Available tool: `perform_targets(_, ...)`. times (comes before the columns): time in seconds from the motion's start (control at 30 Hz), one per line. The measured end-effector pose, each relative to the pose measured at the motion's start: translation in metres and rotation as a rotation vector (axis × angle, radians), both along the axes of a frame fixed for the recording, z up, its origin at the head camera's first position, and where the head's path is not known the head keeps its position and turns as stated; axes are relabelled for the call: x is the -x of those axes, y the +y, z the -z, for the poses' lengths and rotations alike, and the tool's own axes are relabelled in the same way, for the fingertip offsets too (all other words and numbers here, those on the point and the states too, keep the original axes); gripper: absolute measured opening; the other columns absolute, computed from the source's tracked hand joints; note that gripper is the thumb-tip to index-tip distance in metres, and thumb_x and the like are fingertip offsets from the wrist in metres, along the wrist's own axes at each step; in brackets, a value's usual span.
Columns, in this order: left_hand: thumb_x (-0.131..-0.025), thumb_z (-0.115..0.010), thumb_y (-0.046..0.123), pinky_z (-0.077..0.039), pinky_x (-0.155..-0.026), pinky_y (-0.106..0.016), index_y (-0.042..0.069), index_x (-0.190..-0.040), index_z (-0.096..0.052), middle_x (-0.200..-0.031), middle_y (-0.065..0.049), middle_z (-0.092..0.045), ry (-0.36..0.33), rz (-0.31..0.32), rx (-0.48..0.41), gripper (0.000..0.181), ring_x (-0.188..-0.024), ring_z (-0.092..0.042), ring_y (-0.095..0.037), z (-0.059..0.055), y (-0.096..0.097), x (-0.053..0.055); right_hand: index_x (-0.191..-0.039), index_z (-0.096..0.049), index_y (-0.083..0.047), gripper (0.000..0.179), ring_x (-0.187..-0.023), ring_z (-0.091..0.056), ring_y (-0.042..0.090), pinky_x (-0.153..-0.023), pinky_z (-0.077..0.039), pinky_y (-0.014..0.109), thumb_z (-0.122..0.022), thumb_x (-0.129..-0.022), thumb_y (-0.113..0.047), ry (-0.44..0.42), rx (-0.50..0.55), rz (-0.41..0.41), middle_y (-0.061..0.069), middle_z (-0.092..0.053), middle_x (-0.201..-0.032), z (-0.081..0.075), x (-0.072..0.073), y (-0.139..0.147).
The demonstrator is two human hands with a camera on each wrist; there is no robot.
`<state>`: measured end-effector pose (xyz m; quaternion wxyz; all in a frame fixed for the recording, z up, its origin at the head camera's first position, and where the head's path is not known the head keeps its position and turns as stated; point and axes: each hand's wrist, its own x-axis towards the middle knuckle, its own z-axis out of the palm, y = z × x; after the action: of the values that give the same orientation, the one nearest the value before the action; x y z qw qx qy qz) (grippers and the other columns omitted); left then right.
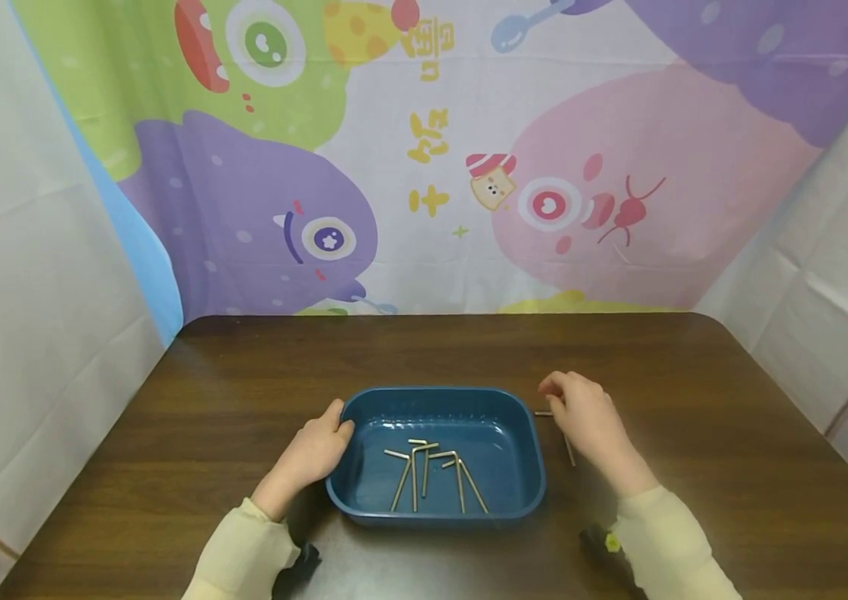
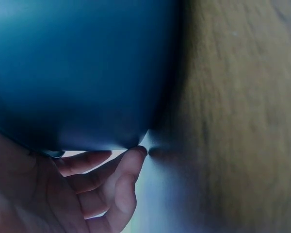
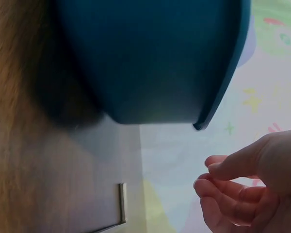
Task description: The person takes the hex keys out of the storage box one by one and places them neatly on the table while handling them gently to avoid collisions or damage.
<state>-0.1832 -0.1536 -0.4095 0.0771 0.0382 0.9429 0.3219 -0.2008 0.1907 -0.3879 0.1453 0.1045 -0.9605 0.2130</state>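
A dark blue rectangular tray point(image 1: 434, 515) stands on the table, several L-shaped hex keys point(image 1: 414, 479) lying in it. At its left end my left hand point(image 1: 318, 446) grips the rim, thumb on top; the left wrist view shows the fingers point(image 2: 128, 162) against the tray's outer wall. Just right of the tray, my right hand point(image 1: 584, 417) hovers with loosely bent fingers and holds nothing. Below it another hex key point(image 1: 569, 450) lies on the table, partly hidden by the hand in the head view; the right wrist view shows its bend point(image 3: 122, 204) apart from the fingertips.
The brown wooden table point(image 1: 243, 358) has rounded far corners. Behind it hangs a cartoon-printed curtain point(image 1: 424, 250), with pale sheets point(image 1: 41, 250) at both sides. Dark straps are on both wrists, the right one with a yellow-green piece point(image 1: 612, 542).
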Motion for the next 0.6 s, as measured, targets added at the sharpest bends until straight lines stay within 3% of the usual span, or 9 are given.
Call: perform_targets(0.6, -0.095, -0.036, 0.020, -0.037, -0.050, -0.030, 0.006, -0.099, -0.041, -0.065, -0.004, -0.034, 0.001, -0.001, 0.002, 0.016, -0.059, -0.048, -0.020, 0.002, 0.000, 0.001, -0.089, -0.064, -0.009, 0.008, -0.066, -0.054, 0.016, -0.061, -0.044, 0.034, -0.064, -0.081, -0.009, 0.011, 0.035, -0.045, 0.002, -0.059, -0.079, -0.015, -0.014, -0.020)
